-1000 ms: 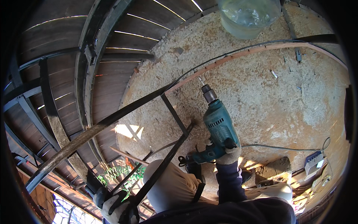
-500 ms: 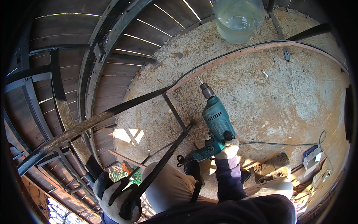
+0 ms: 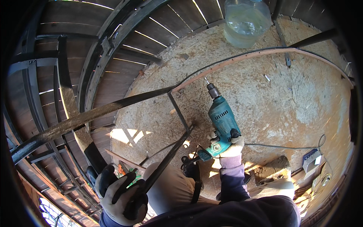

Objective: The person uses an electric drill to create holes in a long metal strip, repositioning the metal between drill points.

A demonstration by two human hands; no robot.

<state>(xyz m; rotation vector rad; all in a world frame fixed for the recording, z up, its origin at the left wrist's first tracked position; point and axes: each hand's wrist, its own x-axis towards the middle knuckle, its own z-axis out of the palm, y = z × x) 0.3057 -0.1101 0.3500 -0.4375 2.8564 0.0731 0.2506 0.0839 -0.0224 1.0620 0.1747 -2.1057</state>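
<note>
My right hand, in a pale glove with dark fingertips, is wrapped around the grip of a teal corded power drill. The drill points away from me, its bit close to a reddish wooden strip on a curved dark metal bar; whether it touches cannot be told. At lower left my gloved left hand is closed around a dark metal frame, whose bar runs up from it to a joint near the middle. A long dark bar of the frame crosses toward the left.
A clear container of liquid stands at the far edge of the rough floor. The drill's cord runs right toward a grey box. More dark metal framework fills the left. A brown block sits beside my knee.
The view has shifted slightly, so the frame and container appear a little lower. The drill stays near the strip, its bit now seeming slightly farther from it. Both hands keep their grips.
</note>
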